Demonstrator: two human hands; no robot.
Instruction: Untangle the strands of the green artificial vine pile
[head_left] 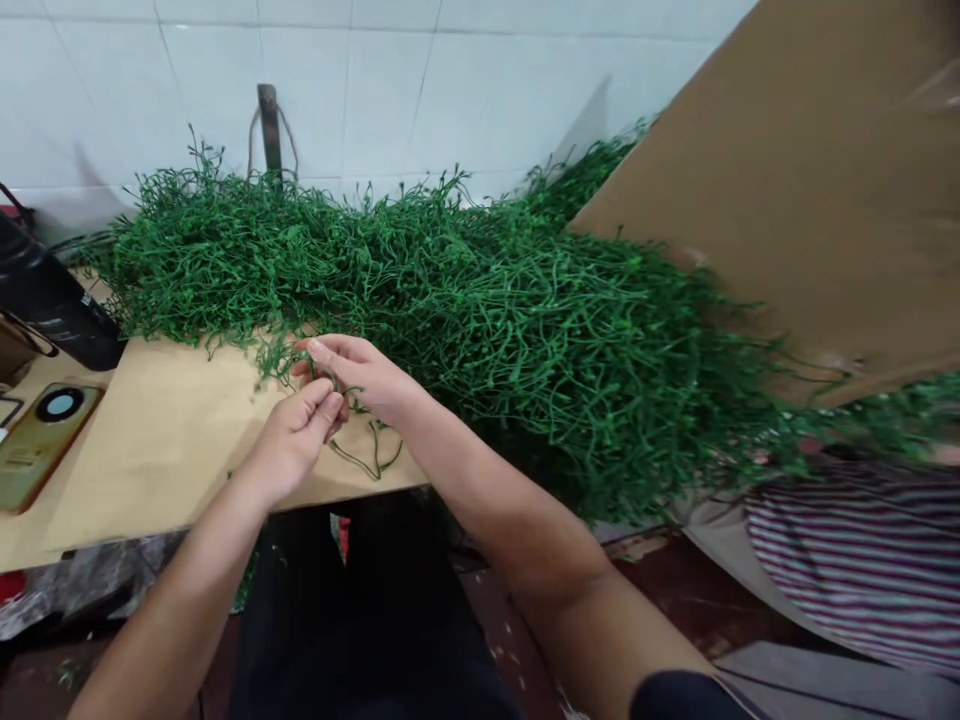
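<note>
Over the near part of the cardboard-covered table, my two hands meet. Thumb and fingers of my left hand are pinched on a thin green plastic plant stem, whose loose ends curl below onto the board. My right hand is curled around the same small bunch from above, its fingers partly hidden behind the left. Small leafy tips stick out to the left of the fingers. Right behind the hands lies a long heap of green artificial plant stems.
A black bottle leans at the left, with a phone in front of it. A large cardboard sheet slants over the heap at the right. Striped cloth shows at lower right. White tiles back the table.
</note>
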